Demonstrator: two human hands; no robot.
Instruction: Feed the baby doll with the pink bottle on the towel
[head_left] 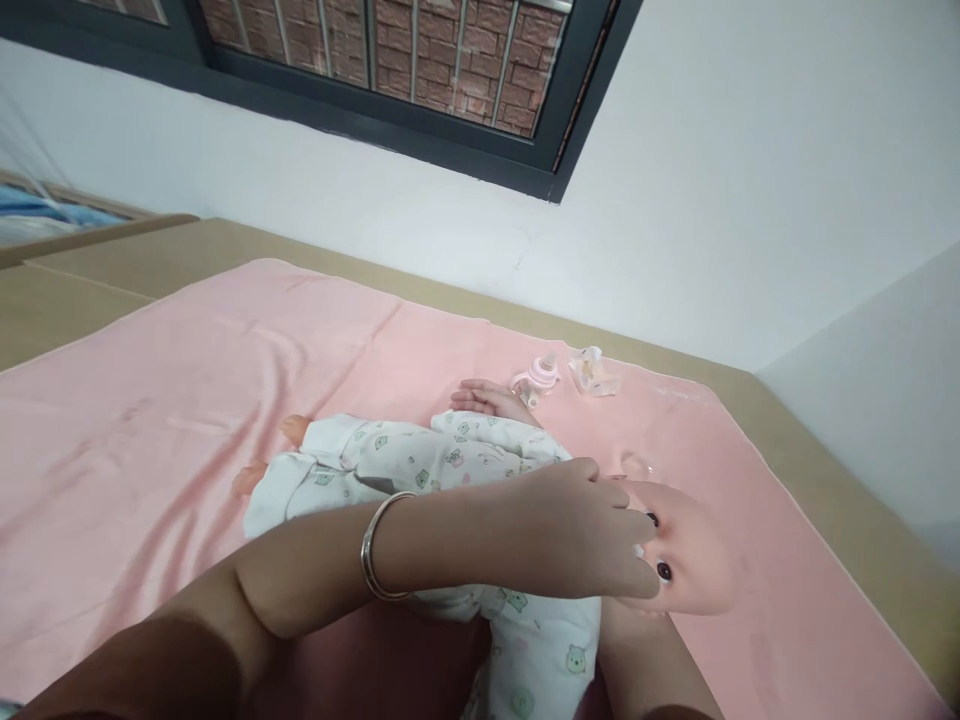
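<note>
A baby doll in white patterned clothes lies on its back on a pink blanket, its head to the right. My left hand, with a silver bangle at the wrist, is over the lower part of the doll's face. Its fingers are curled closed, and a small bit of something white shows between them, too little to name. From the lower right, my right forearm passes behind the doll's shoulders. On the far side my right hand emerges, fingers stretched out beside the doll's sleeve.
Beyond the doll, a pink-topped baby bottle lies beside a clear crinkled plastic packet. The blanket covers a tan surface against a white wall. A dark-framed window is above.
</note>
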